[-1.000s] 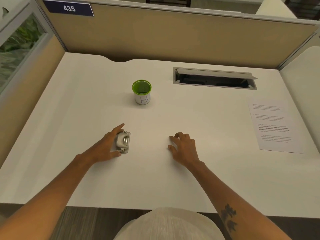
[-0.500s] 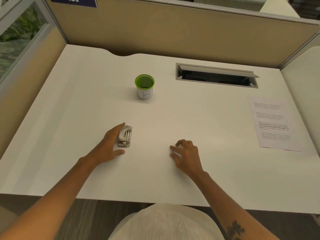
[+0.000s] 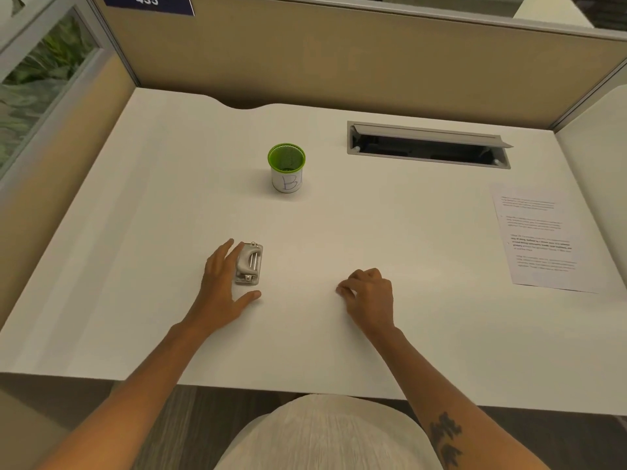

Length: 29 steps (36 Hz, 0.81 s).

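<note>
A small grey metal hole punch [image 3: 250, 264] lies on the white desk [image 3: 390, 225], left of centre. My left hand [image 3: 222, 286] lies flat beside it, straight fingers along its left side and the thumb spread out just below it, not wrapped round it. My right hand [image 3: 369, 296] rests on the desk to the right, fingers loosely curled, holding nothing. A green mesh cup [image 3: 287, 167] with a white label marked "B" stands upright farther back, apart from both hands.
A printed sheet of paper [image 3: 539, 239] lies near the desk's right edge. An open cable hatch [image 3: 427, 145] is set into the desk at the back right. Beige partition walls [image 3: 339, 56] close off the back and sides.
My left hand has loosened from around the hole punch, its thumb now spread away from it. My right hand's fingers have curled in more. The view has shifted slightly.
</note>
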{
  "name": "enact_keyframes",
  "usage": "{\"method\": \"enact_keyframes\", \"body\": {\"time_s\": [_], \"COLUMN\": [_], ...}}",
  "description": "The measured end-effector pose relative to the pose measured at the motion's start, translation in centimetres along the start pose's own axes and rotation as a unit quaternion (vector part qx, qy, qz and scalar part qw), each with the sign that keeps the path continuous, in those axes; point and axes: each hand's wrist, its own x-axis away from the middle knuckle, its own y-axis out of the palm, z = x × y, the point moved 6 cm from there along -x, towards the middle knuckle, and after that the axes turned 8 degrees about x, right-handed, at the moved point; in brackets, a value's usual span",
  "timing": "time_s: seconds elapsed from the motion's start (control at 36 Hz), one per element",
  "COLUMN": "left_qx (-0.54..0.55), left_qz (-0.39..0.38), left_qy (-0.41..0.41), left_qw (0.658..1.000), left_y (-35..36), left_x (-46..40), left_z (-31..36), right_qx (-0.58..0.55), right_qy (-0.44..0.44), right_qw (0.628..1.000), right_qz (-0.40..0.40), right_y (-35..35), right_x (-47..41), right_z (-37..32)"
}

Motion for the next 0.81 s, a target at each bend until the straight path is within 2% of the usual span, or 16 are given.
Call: {"method": "enact_keyframes", "body": {"time_s": [0.14,0.39,0.5,0.58,0.69,0.81], "left_qx": [-0.014,-0.017,-0.012,0.0,0.008,0.006], "left_qz": [0.041,0.059,0.051,0.049,0.045,0.048], "left_qy": [0.024,0.016,0.016,0.007,0.004,0.015], "left_qw": [0.999,0.998,0.998,0.999,0.999,0.999], "left_y": [0.4,1.6,1.7,1.5,1.2,0.8], "left_x": [0.4,0.5,0.4,0.2,-0.3,-0.9], "left_z": [1.4,2.4,2.6,2.4,2.3,2.2], "right_qx": [0.062,0.156,0.023,-0.129,-0.244,-0.294], "right_qy": [-0.039,-0.055,0.099,0.189,0.248,0.253], "right_qw": [0.997,0.982,0.985,0.966,0.93,0.914], "right_qz": [-0.008,-0.09,-0.142,-0.12,-0.113,-0.117], "right_y": [0.6,1.9,1.3,0.4,-0.8,-1.8], "right_x": [0.2,-0.1,-2.0,-3.8,-6.6,-10.1], "right_z": [-1.0,-1.1,1.7,3.7,5.2,4.7]}}
